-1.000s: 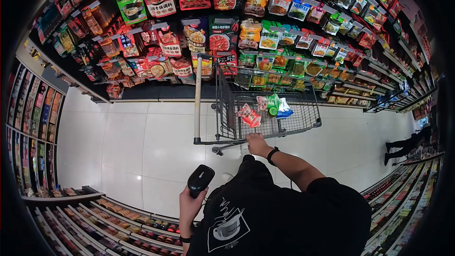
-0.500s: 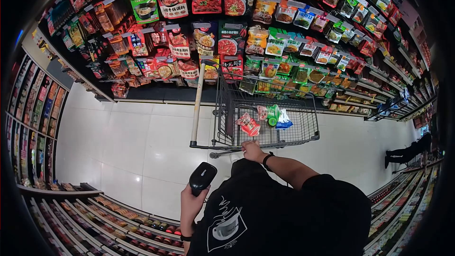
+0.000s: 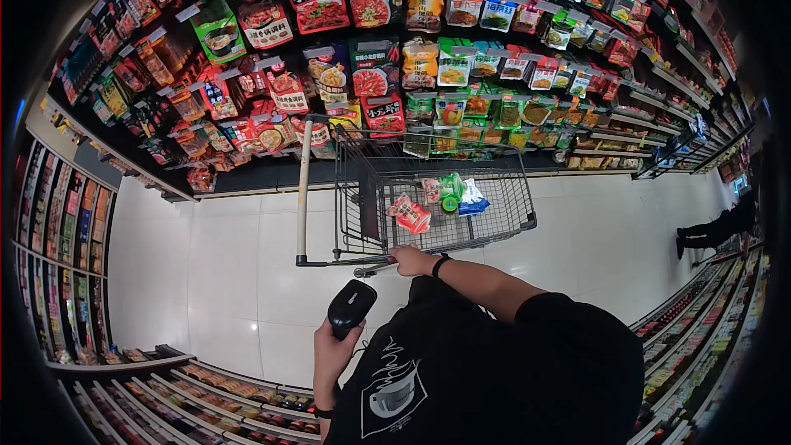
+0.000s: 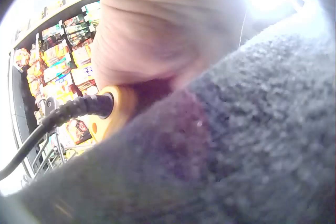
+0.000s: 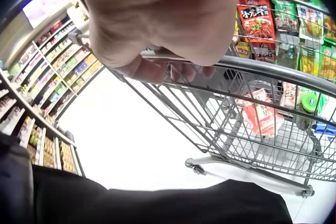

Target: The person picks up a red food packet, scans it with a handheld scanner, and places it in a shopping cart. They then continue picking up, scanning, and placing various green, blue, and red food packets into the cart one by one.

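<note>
My left hand (image 3: 332, 356) grips a black handheld scanner (image 3: 352, 306) low in the head view, its rounded head pointing up. The left wrist view shows the yellow butt (image 4: 106, 121) of its handle and a dark cable (image 4: 31, 139) below the blurred palm (image 4: 152, 35). My right hand (image 3: 410, 261) holds the near top rail of a grey wire shopping cart (image 3: 303, 198); the right wrist view shows its fingers (image 5: 152, 70) curled over the rail. Inside the basket lie a red-and-white packet (image 3: 409, 213), a green packet (image 3: 451, 189) and a blue-and-white packet (image 3: 473, 198).
Beyond the cart stands a tall rack of hanging seasoning pouches (image 3: 318, 0). Low shelves (image 3: 206, 400) run close behind me, with more shelving (image 3: 62, 239) at the left. Another person's dark-clothed legs (image 3: 713, 229) show far right on the pale tiled floor (image 3: 218, 255).
The cart and my right hand on its rail have shifted left and slightly nearer to me. My left hand keeps its hold on the scanner in nearly the same place.
</note>
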